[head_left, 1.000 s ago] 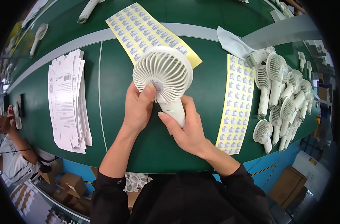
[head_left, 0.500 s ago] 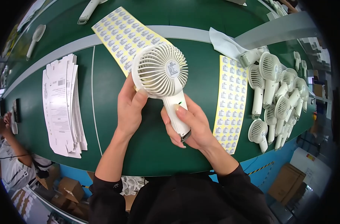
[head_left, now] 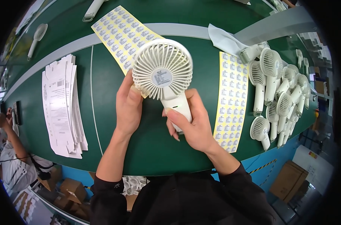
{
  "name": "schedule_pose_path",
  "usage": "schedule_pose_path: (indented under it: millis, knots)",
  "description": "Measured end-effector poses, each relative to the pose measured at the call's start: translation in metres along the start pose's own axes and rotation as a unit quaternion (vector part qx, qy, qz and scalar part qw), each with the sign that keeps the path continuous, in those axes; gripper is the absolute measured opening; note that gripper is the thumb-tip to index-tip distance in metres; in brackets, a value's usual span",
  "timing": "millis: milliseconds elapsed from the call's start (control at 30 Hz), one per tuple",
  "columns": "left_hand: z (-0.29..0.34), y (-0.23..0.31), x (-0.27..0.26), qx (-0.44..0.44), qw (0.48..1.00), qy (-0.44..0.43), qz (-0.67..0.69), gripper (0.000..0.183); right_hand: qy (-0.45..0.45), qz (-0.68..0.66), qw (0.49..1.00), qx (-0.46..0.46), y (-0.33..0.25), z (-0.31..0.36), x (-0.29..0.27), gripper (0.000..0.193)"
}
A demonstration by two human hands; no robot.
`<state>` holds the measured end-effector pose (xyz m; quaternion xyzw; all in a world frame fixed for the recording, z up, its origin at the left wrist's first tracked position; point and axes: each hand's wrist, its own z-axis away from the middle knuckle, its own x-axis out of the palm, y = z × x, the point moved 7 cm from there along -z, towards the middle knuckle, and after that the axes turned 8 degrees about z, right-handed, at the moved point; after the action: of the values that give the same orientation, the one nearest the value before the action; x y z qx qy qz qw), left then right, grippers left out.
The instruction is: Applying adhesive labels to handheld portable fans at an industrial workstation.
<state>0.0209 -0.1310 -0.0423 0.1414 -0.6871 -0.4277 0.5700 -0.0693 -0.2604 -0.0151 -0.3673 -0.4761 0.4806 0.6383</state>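
Observation:
Between my two hands is a white handheld fan, its ribbed round cage turned up toward me and a small round label on the hub. My right hand is wrapped round the handle, thumb on its face near a small dark slot. My left hand grips the cage's lower left rim, its fingers partly hidden behind the fan. Beyond the fan lies a yellow-edged sheet of labels, its near end covered by the cage. Another label sheet lies flat to the right of my right hand.
A stack of flat white cartons lies at left. Several white fans are heaped at right beside a white cloth. More fans lie beyond the grey rail. At far left, a co-worker's arm reaches to the green table.
The fan has turned so its cage and hub label face me more squarely, and its handle has tipped away from view. Both hands keep their hold.

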Motion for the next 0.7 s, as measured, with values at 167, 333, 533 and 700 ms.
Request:
schedule_pose_path:
  millis: [167,333,533,700]
  knots:
    - [0.004,-0.006,-0.003,-0.035,0.999,0.019,-0.031,0.079,0.074,0.23,0.966,-0.088,-0.006,0.003,0.002,0.046]
    - [0.008,-0.012,-0.01,-0.109,0.992,0.021,-0.065,0.091,0.087,0.205,0.964,-0.145,-0.013,0.004,0.003,0.052]
    - [0.015,-0.017,0.006,-0.11,0.992,-0.066,-0.012,0.072,0.13,0.198,0.957,-0.165,-0.017,0.006,-0.002,0.059]
    - [0.018,-0.02,0.009,-0.121,0.99,-0.073,-0.025,0.068,0.129,0.182,0.964,-0.143,-0.016,0.007,-0.006,0.058]
